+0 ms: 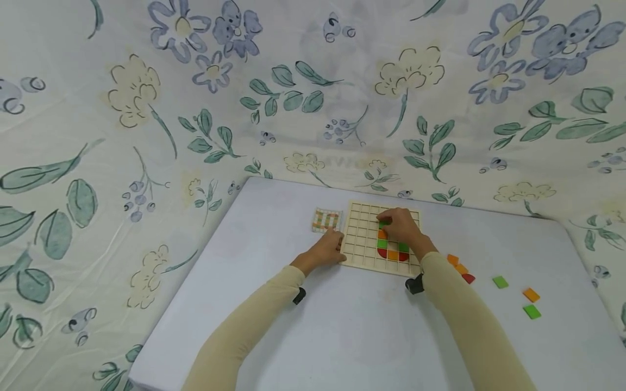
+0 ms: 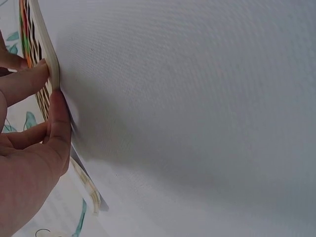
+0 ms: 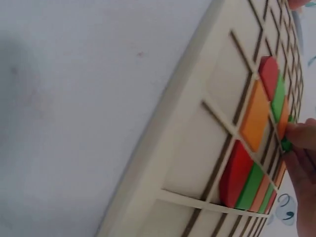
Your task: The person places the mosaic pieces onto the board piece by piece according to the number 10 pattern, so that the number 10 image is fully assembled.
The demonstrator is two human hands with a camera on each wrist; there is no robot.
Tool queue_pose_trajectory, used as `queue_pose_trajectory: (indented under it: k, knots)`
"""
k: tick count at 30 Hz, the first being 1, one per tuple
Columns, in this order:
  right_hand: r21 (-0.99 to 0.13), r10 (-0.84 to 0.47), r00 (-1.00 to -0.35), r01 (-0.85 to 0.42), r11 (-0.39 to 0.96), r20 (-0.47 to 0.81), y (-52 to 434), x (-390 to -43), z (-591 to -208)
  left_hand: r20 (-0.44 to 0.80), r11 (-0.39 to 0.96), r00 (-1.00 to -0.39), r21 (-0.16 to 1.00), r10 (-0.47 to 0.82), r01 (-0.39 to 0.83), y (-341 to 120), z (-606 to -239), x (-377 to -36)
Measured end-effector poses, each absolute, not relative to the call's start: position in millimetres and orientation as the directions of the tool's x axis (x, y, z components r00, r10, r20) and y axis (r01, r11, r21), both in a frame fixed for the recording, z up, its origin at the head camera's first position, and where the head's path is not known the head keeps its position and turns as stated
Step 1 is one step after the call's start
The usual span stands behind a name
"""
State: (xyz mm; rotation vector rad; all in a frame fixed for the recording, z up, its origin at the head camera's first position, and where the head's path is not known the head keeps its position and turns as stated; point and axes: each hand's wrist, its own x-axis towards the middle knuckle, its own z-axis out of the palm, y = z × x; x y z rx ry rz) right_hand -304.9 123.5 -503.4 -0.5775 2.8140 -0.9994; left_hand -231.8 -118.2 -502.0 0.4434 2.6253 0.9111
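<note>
A wooden grid board (image 1: 359, 228) lies on the white table. My left hand (image 1: 326, 248) grips its left edge near the front corner, with one finger on the top face and another along the side in the left wrist view. Over the board's right half, my right hand (image 1: 403, 225) pinches a small green tile (image 3: 286, 144) at a grid cell. Red, orange and green tiles fill several cells, among them an orange tile (image 3: 255, 116) and a round-cornered red tile (image 3: 236, 173). The right hand covers part of this pattern in the head view.
A small checked packet or card (image 1: 326, 219) lies left of the board. Loose tiles lie to the right, including a red tile (image 1: 468, 278), a green tile (image 1: 500, 282) and an orange tile (image 1: 531, 294). Flower-printed cloth (image 1: 293, 136) hangs behind the table.
</note>
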Motion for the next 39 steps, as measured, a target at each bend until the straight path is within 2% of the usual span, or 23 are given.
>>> queue_pose_trajectory:
  k: [7,14,21,28,39]
  knots:
    - [-0.613,-0.368,-0.93,-0.275,0.74,-0.027,124,-304,-499,-0.212,0.753,-0.892,0.631,0.399,0.186,-118,-505,-235]
    - [-0.59,-0.383,-0.923,-0.302,0.749,-0.014,123,-301,-502,-0.203,0.731,-0.887,0.655,0.414,0.192,-120,-502,-234]
    - [-0.667,-0.355,-0.934,-0.284,0.689,0.031,134,-287,-491,-0.203,0.738,-0.896,0.651,0.394,0.178,-119,-502,-235]
    - [-0.645,-0.324,-0.944,-0.288,0.708,0.067,178,-267,-480,-0.192,0.759,-0.894,0.616,0.404,0.211,-117,-506,-233]
    - [-0.553,-0.238,-0.971,-0.181,0.813,-0.032,260,-226,-467,-0.214,0.747,-0.898,0.644,0.384,0.166,-117,-504,-235]
